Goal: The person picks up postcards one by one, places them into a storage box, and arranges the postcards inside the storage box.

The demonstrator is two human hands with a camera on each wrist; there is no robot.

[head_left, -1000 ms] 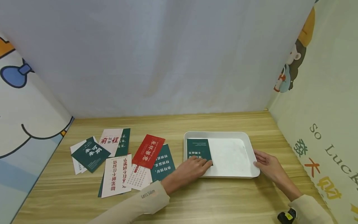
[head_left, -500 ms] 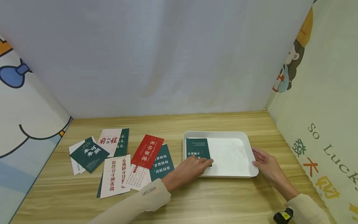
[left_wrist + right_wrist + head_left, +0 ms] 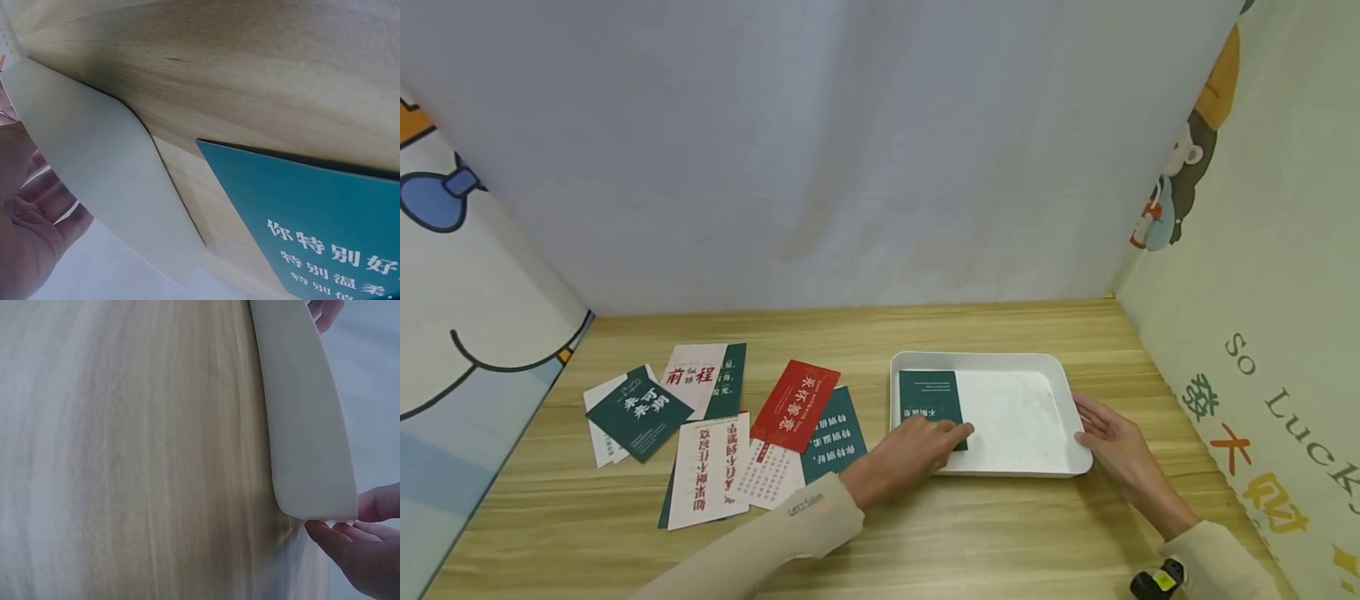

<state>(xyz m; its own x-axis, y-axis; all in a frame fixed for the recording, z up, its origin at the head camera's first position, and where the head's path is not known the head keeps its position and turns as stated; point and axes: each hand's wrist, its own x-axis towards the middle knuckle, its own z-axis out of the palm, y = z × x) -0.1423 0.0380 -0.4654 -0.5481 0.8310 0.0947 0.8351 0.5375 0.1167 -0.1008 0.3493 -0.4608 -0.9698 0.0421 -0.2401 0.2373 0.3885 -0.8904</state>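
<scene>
A dark green card (image 3: 931, 390) with white print lies in the left part of a white rectangular tray (image 3: 1018, 417). My left hand (image 3: 910, 454) reaches over the tray's near wall, its fingers resting on the card and covering its lower part. In the left wrist view, that hand (image 3: 28, 231) shows partly behind the tray's outer wall (image 3: 106, 156), with the card hidden. At the tray's near right corner, my right hand (image 3: 1116, 446) pinches the rim between thumb and fingers. The right wrist view shows the right hand (image 3: 369, 540) at that corner.
Left of the tray, several cards overlap on the wooden table (image 3: 1000, 542): a red card (image 3: 797, 404), a green card (image 3: 640, 414), a white card with red print (image 3: 711, 471) and a green card (image 3: 835, 442) nearest the tray. Walls border the table.
The green card in the tray has slid slightly toward the near wall, and the left hand's fingers have shifted a little on it. The right hand stays at the tray's corner.
</scene>
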